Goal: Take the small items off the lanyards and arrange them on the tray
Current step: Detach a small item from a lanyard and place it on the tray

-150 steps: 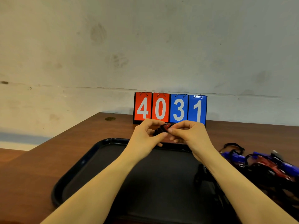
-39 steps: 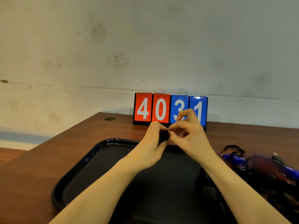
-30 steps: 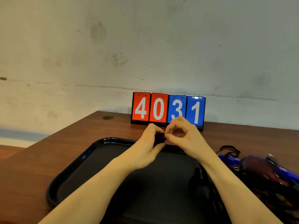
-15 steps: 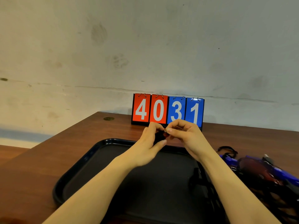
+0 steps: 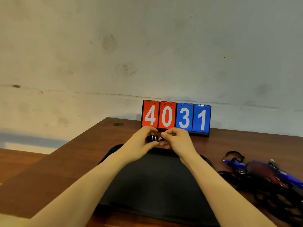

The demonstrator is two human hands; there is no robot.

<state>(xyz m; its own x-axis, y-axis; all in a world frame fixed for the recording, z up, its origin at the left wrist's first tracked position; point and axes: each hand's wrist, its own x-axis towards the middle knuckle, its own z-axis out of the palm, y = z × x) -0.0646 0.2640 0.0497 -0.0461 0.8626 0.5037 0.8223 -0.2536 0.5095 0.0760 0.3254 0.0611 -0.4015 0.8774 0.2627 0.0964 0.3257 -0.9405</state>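
— Brown wooden bench (image 5: 65,161) carried a dark rectangular plastic tray (image 5: 155,185), bare?

— Seemingly. Tangled blue and black lanyards (image 5: 262,176) waited beside it. Left hand (image 5: 141,143) and right hand (image 5: 177,140) pinched one small black clip-like item (image 5: 153,138) above the tray's far rim, probably so it would drop inside.

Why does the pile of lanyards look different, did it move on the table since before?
No. The pile of lanyards lies right of the tray, as before; only the camera shifted.
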